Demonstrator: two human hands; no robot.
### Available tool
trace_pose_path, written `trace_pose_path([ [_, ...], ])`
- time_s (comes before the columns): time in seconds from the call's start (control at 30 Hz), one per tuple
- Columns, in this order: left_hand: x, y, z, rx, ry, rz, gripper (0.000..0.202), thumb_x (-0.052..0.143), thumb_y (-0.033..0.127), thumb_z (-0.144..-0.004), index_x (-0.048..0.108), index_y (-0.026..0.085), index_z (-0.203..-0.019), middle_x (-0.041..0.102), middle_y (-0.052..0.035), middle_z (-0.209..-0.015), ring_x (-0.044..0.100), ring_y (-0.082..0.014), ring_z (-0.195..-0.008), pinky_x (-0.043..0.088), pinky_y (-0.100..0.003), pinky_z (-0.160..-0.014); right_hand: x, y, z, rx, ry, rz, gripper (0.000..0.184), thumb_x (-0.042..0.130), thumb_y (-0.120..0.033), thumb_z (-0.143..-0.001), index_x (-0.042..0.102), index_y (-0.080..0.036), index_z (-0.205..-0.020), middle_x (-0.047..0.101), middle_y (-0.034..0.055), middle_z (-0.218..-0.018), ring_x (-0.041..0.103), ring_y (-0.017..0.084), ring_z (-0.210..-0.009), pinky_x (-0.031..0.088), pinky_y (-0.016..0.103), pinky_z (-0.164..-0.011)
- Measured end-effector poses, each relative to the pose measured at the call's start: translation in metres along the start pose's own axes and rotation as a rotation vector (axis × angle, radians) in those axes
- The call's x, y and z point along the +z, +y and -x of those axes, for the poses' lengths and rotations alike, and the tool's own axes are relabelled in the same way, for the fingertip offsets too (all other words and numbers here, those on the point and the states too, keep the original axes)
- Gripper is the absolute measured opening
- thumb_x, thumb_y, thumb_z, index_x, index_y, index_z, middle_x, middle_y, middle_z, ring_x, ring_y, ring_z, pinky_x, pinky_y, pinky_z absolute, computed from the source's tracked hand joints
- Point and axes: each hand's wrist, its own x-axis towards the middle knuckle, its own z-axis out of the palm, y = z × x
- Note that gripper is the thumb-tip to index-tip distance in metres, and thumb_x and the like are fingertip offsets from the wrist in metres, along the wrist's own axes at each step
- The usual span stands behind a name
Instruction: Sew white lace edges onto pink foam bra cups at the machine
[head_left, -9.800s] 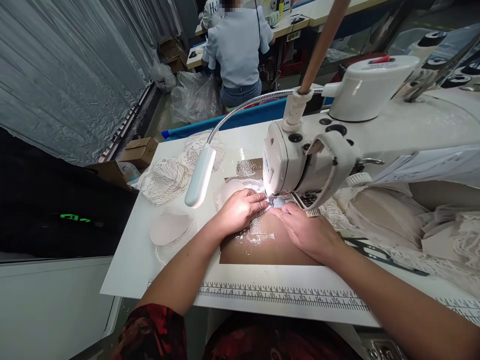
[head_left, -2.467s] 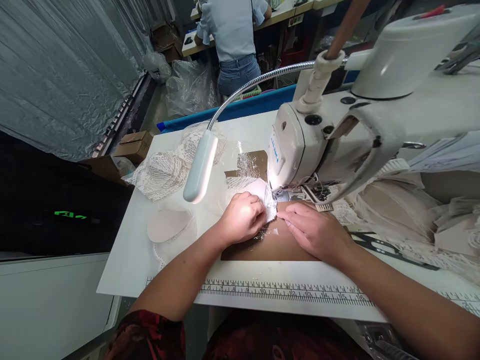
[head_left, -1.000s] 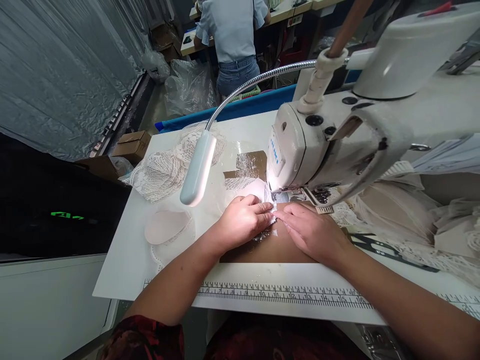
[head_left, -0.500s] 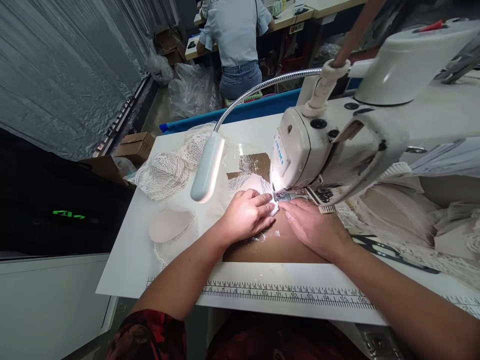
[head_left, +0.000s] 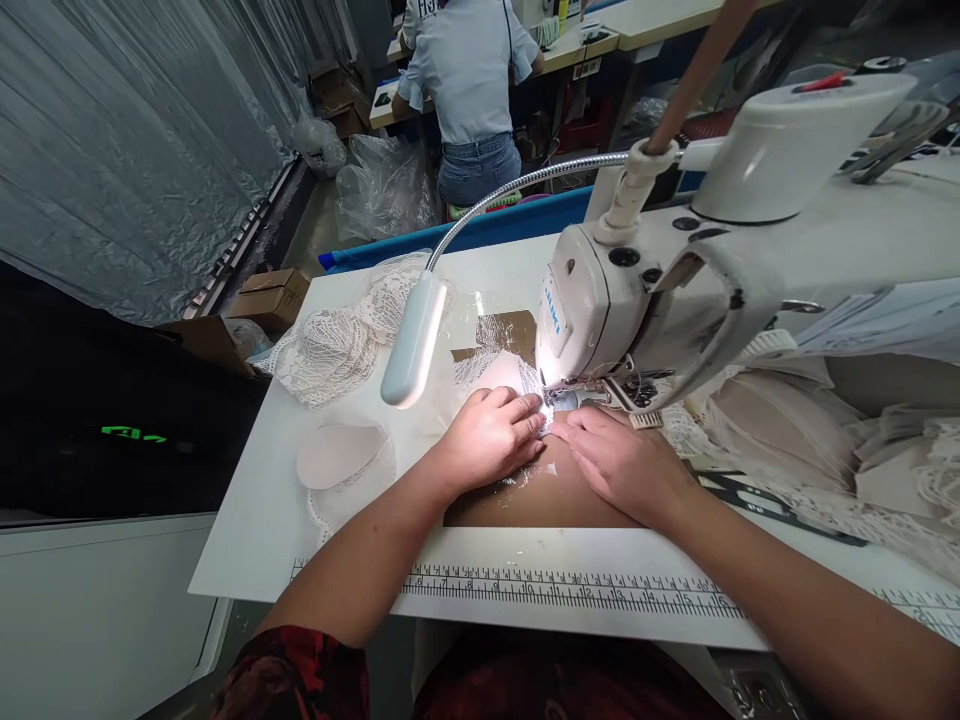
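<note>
A lace bra cup (head_left: 504, 372) with a pale pink lining lies under the needle area of the white sewing machine (head_left: 581, 290). Across its near edge rests my left hand (head_left: 491, 435), palm down, the fingers extended and pressing the lace flat. My right hand (head_left: 626, 455) is just right of the presser foot, fingers bent, with thumb and forefinger pinched at the lace's edge. The exact grip at the fingertips is small and partly hidden. Beneath both hands is a brown, tape-covered surface (head_left: 555, 500).
A lit gooseneck lamp (head_left: 414, 340) arches over the table. Lace cups (head_left: 330, 350) lie at the left, with a lined lace piece (head_left: 345, 460) nearer. More lace pieces (head_left: 795, 420) pile up right. A ruler strip (head_left: 570, 590) runs along the front edge. A person (head_left: 476, 90) sits beyond.
My right hand's fingers have drawn in and bent more at the lace edge. My left hand stays nearly in place. The view has shifted slightly.
</note>
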Motion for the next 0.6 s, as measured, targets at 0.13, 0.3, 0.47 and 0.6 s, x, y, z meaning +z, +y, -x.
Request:
trace_pose_path([
  [0.13, 0.001, -0.001, -0.001, 0.002, 0.012, -0.003, 0.035, 0.042, 0.039, -0.094, 0.065, 0.018, -0.111, 0.062, -0.0076, -0.124, 0.053, -0.0219, -0.096, 0.043, -0.037, -0.082, 0.001, 0.000, 0.003, -0.004, -0.020, 0.003, 0.032, 0.046, -0.009, -0.084, 0.069, -0.017, -0.104, 0.070, 0.0057, -0.092, 0.059, 0.016, -0.077, 0.040, 0.027, -0.060],
  [0.3, 0.003, -0.007, -0.003, -0.014, 0.039, 0.013, 0.036, 0.041, 0.040, -0.095, 0.064, 0.019, -0.113, 0.062, -0.0070, -0.124, 0.052, -0.0221, -0.098, 0.042, -0.037, -0.084, 0.005, 0.000, 0.003, 0.031, -0.034, 0.038, 0.036, 0.045, -0.010, -0.085, 0.068, -0.016, -0.111, 0.071, 0.0063, -0.096, 0.061, 0.017, -0.081, 0.042, 0.028, -0.064],
  [0.47, 0.006, -0.014, -0.006, -0.059, 0.071, 0.007, 0.039, 0.040, 0.039, -0.094, 0.063, 0.017, -0.116, 0.063, -0.0094, -0.118, 0.052, -0.0238, -0.096, 0.043, -0.039, -0.084, 0.008, 0.000, 0.001, 0.072, -0.029, 0.045, 0.037, 0.046, -0.011, -0.085, 0.067, -0.018, -0.115, 0.071, 0.0036, -0.090, 0.062, 0.017, -0.078, 0.041, 0.028, -0.064],
  [0.6, 0.010, -0.017, -0.007, -0.105, 0.098, 0.003, 0.039, 0.041, 0.040, -0.093, 0.062, 0.017, -0.117, 0.061, -0.0104, -0.121, 0.051, -0.0259, -0.101, 0.043, -0.041, -0.084, 0.010, 0.003, 0.002, 0.087, -0.001, -0.041, 0.036, 0.046, -0.013, -0.086, 0.067, -0.021, -0.114, 0.071, 0.0023, -0.087, 0.062, 0.016, -0.076, 0.041, 0.027, -0.063],
])
